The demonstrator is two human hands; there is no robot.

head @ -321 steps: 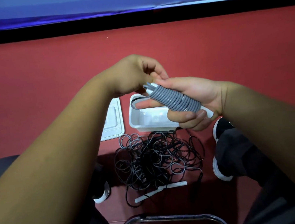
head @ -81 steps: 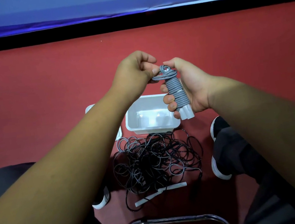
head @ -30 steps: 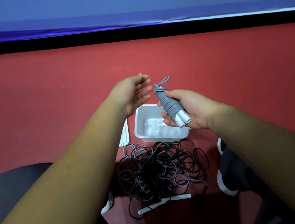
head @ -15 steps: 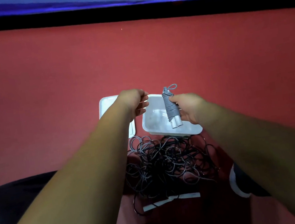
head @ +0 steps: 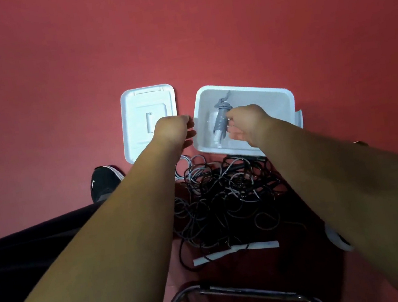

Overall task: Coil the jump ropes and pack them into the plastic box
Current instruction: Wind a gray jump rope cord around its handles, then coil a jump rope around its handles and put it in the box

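The white plastic box (head: 275,99) stands open on the red floor. A grey jump rope (head: 221,119), coiled tightly round its white handles, is down inside the box at its left side. My right hand (head: 246,125) reaches into the box and holds the coil with its fingertips. Beside the box's left rim, my left hand (head: 173,130) hovers with loosely curled fingers and holds nothing. A tangle of black and grey jump ropes (head: 224,193) lies on the floor just in front of the box, with two white handles (head: 235,251) at its near edge.
The box's white lid (head: 144,112) lies flat to the left of the box, partly under my left hand. A black shoe (head: 104,182) sits at the left, another shoe (head: 338,238) at the right. A metal chair frame (head: 238,293) crosses the bottom.
My right hand has lowered the coiled grey rope from above the box down into it. My left hand has moved to the box's left rim. The view has tilted down.
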